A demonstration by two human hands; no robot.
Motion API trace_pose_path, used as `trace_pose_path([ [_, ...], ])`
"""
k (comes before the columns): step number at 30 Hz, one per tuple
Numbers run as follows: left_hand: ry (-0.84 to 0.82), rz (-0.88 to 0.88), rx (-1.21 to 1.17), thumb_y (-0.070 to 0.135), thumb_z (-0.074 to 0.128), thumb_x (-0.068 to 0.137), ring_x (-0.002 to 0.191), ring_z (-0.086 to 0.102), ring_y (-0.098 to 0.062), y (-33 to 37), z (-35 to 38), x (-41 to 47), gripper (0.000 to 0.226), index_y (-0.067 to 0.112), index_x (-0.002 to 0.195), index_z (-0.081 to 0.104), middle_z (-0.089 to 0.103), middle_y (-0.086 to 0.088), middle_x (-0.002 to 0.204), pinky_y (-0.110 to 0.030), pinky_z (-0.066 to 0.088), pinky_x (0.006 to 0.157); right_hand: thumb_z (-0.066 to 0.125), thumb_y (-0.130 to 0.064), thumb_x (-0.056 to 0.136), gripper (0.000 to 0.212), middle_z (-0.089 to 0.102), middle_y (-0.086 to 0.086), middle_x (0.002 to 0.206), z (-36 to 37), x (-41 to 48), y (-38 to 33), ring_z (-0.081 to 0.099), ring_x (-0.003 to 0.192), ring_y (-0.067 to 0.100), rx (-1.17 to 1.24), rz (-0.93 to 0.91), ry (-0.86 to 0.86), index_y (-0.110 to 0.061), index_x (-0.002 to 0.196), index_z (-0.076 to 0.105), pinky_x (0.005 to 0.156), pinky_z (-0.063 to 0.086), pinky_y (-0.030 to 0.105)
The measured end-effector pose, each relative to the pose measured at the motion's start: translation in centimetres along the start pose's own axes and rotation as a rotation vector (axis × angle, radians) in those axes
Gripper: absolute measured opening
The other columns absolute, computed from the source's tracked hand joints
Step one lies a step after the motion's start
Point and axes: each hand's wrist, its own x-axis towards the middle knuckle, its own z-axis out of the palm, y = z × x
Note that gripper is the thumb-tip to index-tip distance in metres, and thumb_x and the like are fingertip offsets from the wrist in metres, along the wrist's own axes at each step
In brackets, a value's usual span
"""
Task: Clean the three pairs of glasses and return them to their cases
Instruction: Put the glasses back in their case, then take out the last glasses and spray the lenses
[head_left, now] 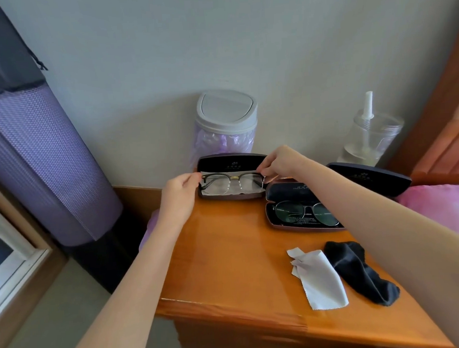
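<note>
Hands pinching dark-rimmed glasses over open case, cloths nearby

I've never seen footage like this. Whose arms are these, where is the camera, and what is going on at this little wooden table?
No machine here: a person wears a camera on the head, looking down at their own arms. The left hand and right hand pinch the ends of dark-framed glasses over an open case lined with a pale cloth. A second open case holds round glasses; a third case lies behind it. On the wooden table lie a white cloth and a black cloth.
</note>
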Motion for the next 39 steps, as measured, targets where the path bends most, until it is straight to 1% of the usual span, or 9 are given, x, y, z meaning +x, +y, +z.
trace_pose_path([
  [4,0.011,0.002,0.014,0.027,0.046,0.097,0.109,0.06,-0.021,0.0,-0.2,-0.1,0.03,0.012,0.112,0.067,0.068,-0.006,0.112,-0.041,0.046,0.1,0.06,0.004,0.086,0.016,0.07,0.024,0.1,-0.4,-0.4,0.1,0.065,0.083,0.027,-0.008,-0.036,0.02,0.001,0.097,0.071,0.093,0.053,0.04],
  [10,0.011,0.074,-0.032,0.022,0.044,0.098,0.101,0.062,-0.012,2.2,0.0,-1.0,0.026,0.016,0.112,0.065,0.068,0.003,0.102,-0.03,0.048,0.094,0.061,-0.005,0.089,0.017,0.071,0.015,0.094,-3.7,-2.9,0.3,0.066,0.081,0.019,0.007,-0.123,0.11,0.0,0.103,0.07,0.081,0.056,0.031],
  [17,-0.18,0.245,-0.009,0.018,0.048,0.096,0.092,0.064,0.001,6.4,3.2,-4.0,0.02,0.023,0.105,0.066,0.07,0.013,0.095,-0.026,0.05,0.091,0.068,-0.014,0.086,0.011,0.071,0.003,0.087,-10.2,-8.5,3.9,0.064,0.08,0.015,-0.094,-0.161,0.252,-0.013,0.095,0.073,0.081,0.049,0.026],
  [21,-0.293,0.327,0.075,0.02,0.053,0.094,0.097,0.064,-0.001,9.0,6.5,-5.4,0.02,0.024,0.108,0.067,0.071,0.012,0.101,-0.021,0.048,0.091,0.069,-0.014,0.085,0.014,0.069,-0.002,0.089,-13.1,-11.8,8.2,0.058,0.071,0.004,-0.23,-0.087,0.298,-0.012,0.097,0.075,0.074,0.041,0.019],
  [24,-0.355,0.382,0.136,0.022,0.055,0.094,0.099,0.061,-0.003,10.5,9.2,-6.2,0.021,0.022,0.11,0.068,0.069,0.009,0.107,-0.005,0.041,0.079,0.069,-0.012,0.084,0.015,0.072,0.002,0.092,-14.4,-13.6,11.5,0.063,0.079,0.009,-0.222,-0.014,0.263,-0.012,0.099,0.074,0.081,0.044,0.021],
  [28,-0.428,0.44,0.167,0.021,0.053,0.095,0.099,0.06,-0.003,11.6,12.1,-7.5,0.024,0.02,0.115,0.066,0.068,0.007,0.112,-0.001,0.04,0.075,0.064,0.001,0.085,0.024,0.072,0.006,0.104,-14.4,-13.6,16.3,0.065,0.095,0.018,-0.245,0.039,0.306,-0.009,0.105,0.072,0.092,0.048,0.029],
  [32,-0.461,0.455,0.146,0.018,0.055,0.094,0.095,0.059,0.0,11.5,13.9,-8.4,0.024,0.018,0.116,0.066,0.068,0.004,0.112,0.007,0.038,0.073,0.053,0.009,0.085,0.035,0.071,0.008,0.11,-12.7,-12.6,18.9,0.063,0.098,0.018,-0.273,0.059,0.352,-0.008,0.111,0.069,0.084,0.045,0.023],
  [35,-0.465,0.449,0.141,0.018,0.056,0.094,0.095,0.059,0.0,11.2,14.5,-8.6,0.025,0.018,0.116,0.066,0.068,0.004,0.111,0.007,0.038,0.073,0.056,0.006,0.085,0.038,0.068,0.007,0.115,-11.4,-11.5,19.6,0.063,0.105,0.02,-0.316,0.043,0.393,-0.013,0.115,0.067,0.09,0.05,0.03],
  [39,-0.465,0.445,0.137,0.018,0.056,0.093,0.095,0.06,0.001,11.0,14.7,-8.7,0.024,0.019,0.116,0.066,0.069,0.005,0.11,0.007,0.038,0.073,0.057,-0.007,0.09,0.035,0.056,0.002,0.116,-10.8,-10.7,19.9,0.057,0.105,0.02,-0.509,0.048,0.417,-0.021,0.12,0.064,0.073,0.045,0.027],
])
